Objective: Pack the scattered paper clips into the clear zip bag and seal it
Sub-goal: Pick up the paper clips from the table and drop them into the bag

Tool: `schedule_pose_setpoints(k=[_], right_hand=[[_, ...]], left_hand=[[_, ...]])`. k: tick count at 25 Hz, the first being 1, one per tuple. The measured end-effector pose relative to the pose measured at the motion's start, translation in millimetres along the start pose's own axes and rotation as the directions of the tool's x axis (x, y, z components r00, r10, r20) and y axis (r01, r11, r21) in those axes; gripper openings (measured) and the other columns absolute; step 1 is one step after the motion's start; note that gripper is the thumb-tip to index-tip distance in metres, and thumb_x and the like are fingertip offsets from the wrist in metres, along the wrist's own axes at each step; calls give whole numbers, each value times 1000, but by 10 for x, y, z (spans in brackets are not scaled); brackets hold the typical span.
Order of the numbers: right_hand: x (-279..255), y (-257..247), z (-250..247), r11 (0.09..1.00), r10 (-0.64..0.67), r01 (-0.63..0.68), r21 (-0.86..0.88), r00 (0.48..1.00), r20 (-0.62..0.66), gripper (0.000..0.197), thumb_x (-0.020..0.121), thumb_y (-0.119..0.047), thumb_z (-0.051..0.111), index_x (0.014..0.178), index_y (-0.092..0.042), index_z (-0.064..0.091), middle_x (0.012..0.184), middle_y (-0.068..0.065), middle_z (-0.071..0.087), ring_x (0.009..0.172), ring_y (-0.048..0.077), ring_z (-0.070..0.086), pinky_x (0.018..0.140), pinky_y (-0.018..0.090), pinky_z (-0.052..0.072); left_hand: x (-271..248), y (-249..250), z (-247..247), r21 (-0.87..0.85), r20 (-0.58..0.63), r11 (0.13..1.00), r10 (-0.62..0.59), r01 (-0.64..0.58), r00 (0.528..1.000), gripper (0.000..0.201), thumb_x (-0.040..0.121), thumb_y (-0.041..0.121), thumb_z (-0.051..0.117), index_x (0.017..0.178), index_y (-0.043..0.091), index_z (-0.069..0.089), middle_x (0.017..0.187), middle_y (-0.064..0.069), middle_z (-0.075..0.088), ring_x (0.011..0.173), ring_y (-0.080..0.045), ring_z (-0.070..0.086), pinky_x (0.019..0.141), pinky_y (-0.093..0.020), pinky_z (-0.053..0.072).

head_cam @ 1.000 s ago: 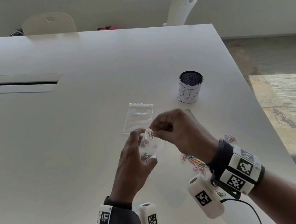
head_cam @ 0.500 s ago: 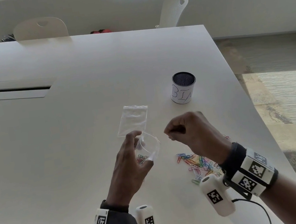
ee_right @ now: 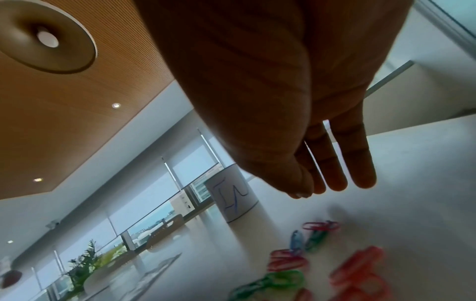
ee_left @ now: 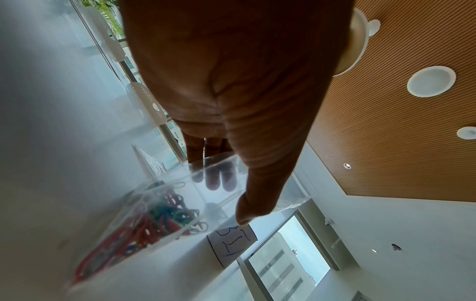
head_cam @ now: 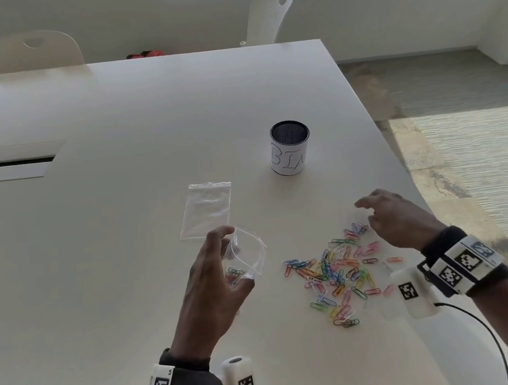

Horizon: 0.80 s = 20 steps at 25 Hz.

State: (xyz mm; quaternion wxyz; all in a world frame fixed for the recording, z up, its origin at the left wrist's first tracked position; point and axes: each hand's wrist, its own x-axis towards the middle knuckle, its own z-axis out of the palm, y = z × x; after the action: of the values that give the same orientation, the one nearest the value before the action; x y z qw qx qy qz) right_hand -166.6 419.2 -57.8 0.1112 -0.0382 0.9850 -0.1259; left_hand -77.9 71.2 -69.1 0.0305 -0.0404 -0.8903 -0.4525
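Observation:
My left hand (head_cam: 220,264) holds a clear zip bag (head_cam: 250,252) above the white table (head_cam: 89,251), thumb and fingers pinching its open mouth. Several coloured paper clips (ee_left: 159,220) lie in the bag's bottom. A scattered pile of coloured paper clips (head_cam: 335,272) lies on the table to the right of the bag. My right hand (head_cam: 379,212) hovers over the pile's far right end, fingers extended and empty; in the right wrist view the fingers (ee_right: 335,169) hang just above the clips (ee_right: 316,230).
A second, empty clear zip bag (head_cam: 207,209) lies flat beyond my left hand. A mesh cup labelled BIN (head_cam: 290,148) stands behind the pile. The table's right edge runs close to my right hand. Chairs (head_cam: 268,17) stand at the far side.
My right hand left the bag's mouth, swung right and down to the clip pile, and its fingers straightened. My left hand kept holding the bag.

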Motion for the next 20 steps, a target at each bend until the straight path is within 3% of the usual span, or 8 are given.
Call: schedule_pose_setpoints(k=[4, 7, 11, 13, 17, 20], right_hand=[[-64, -22, 132, 1000, 1, -1, 3, 998, 60, 38, 107, -16, 47, 144, -8, 52, 139, 11, 50, 125, 29, 59, 108, 39, 51], [-166, -246, 174, 995, -67, 63, 79, 996, 60, 32, 109, -30, 47, 132, -11, 57, 129, 7, 54, 109, 20, 62, 98, 33, 54], [-293, -568, 222, 988, -156, 151, 43, 976, 151, 56, 91, -56, 70, 132, -22, 56, 125, -2, 52, 107, 15, 59, 96, 30, 55], [-304, -653, 264, 985, -173, 169, 39, 976, 136, 50, 88, -49, 77, 128, -24, 60, 123, -3, 54, 107, 15, 60, 95, 29, 54], [-318, -756, 305, 981, -189, 185, 56, 980, 62, 17, 95, -28, 73, 111, -21, 70, 115, -2, 59, 98, 17, 63, 83, 20, 47], [-294, -780, 307, 987, -156, 153, 46, 986, 65, 13, 93, -23, 76, 105, -21, 71, 110, -1, 60, 91, 15, 59, 77, 20, 43]], left_hand=[[7, 17, 41, -3, 13, 1000, 16, -16, 1000, 74, 80, 6, 81, 136, 38, 44, 115, 10, 62, 112, -7, 63, 77, -1, 46], [17, 32, 62, -5, 23, 1000, 28, -28, 999, 74, 80, 5, 80, 136, 37, 44, 114, 10, 61, 115, -7, 62, 77, -4, 48], [40, 44, 74, -11, 38, 1000, 26, -25, 999, 74, 81, 5, 80, 137, 38, 44, 115, 9, 61, 117, -7, 61, 79, -4, 49], [40, 50, 72, -15, 40, 1000, 20, -19, 999, 74, 81, 6, 79, 137, 39, 43, 116, 9, 61, 117, -6, 60, 79, -2, 47], [27, 46, 59, -25, 41, 1000, 13, -12, 999, 75, 80, 4, 79, 136, 40, 44, 115, 10, 61, 114, -6, 62, 77, -4, 49], [18, 49, 46, -44, 47, 999, 8, -6, 999, 74, 80, 3, 79, 136, 38, 45, 116, 9, 62, 116, -9, 63, 77, -5, 50]])
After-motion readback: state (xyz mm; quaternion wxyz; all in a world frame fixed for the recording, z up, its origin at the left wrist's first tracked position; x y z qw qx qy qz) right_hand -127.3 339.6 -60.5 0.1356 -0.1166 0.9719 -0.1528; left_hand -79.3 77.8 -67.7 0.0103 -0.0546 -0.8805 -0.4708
